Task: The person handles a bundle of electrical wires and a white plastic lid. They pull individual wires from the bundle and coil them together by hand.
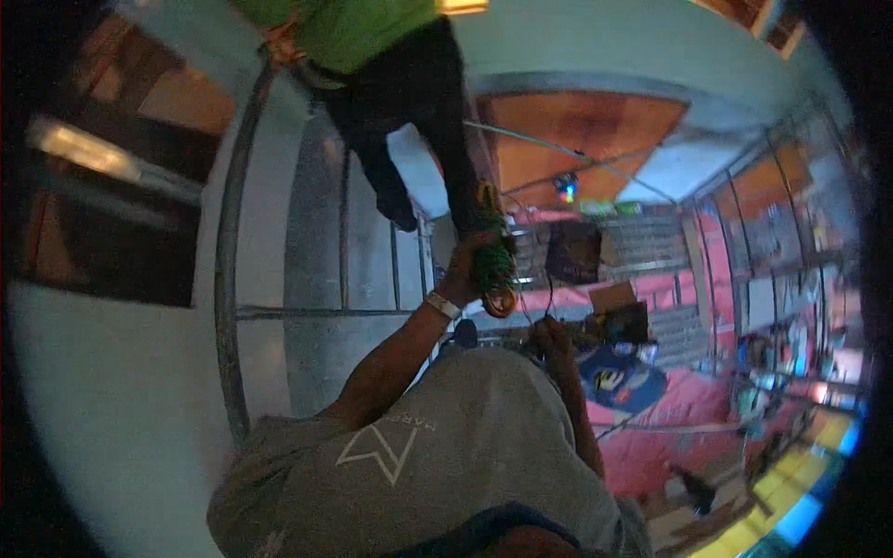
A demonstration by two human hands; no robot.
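My left hand [462,270], with a pale band on its wrist, is closed round a bundle of green and orange cord [493,260]. Loops of the cord stick out above and below my fingers. Lower and to the right, my right hand [553,337] is closed, with its fingers bent in. A thin dark line [549,296] rises from it, seemingly a cord or wire; blur hides whether it joins the bundle.
Another person in a green top [381,37] and dark trousers stands ahead, a hand on the metal rail [228,251] at left. Thin metal bars cross the middle and right. Beyond lie a pink surface [688,400], an open cardboard box [619,312] and a dark blue cloth-like item [621,379].
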